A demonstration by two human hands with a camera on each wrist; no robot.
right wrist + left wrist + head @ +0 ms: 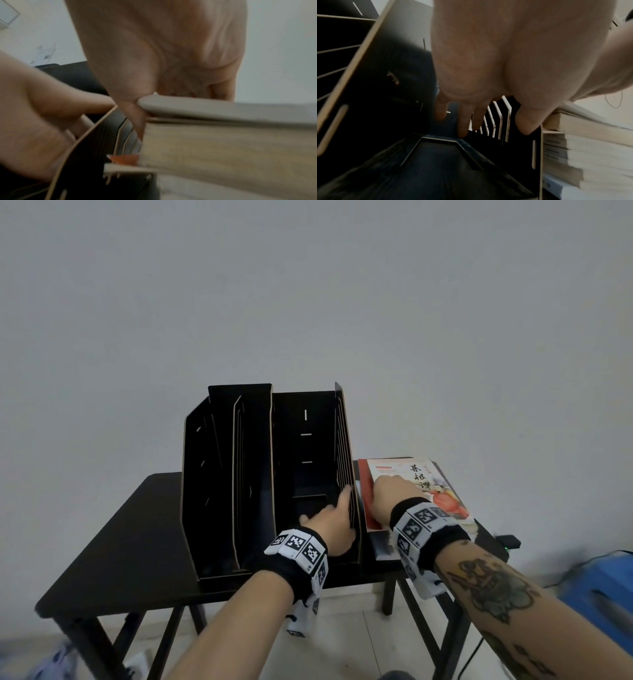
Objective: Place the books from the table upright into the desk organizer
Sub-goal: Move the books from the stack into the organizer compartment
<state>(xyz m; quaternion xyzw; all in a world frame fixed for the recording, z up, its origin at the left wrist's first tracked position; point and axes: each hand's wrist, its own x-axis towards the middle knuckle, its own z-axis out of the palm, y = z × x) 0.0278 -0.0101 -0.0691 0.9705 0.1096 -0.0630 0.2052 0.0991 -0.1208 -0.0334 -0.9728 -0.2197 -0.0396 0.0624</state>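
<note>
A black desk organizer point(239, 474) with tall slotted dividers stands on the table point(120, 542). My left hand point(329, 522) reaches into its right compartment. The fingers point(462, 121) are fairly straight against the slotted right wall point(537, 155), and the thumb rests over that wall's top edge. Right beside the wall lies a stack of books point(582, 148). The top book point(442, 491) has a red and white cover with black characters. My right hand point(390, 494) grips it at its left edge, thumb point(135, 116) down the side by the page block point(223, 146) and fingers over the cover.
The organizer's left compartments point(212, 491) hold nothing I can see. A small black device with a green light point(508, 542) sits past the table's right end. A blue object point(603, 594) and a cable are on the floor at the right. A plain wall is behind.
</note>
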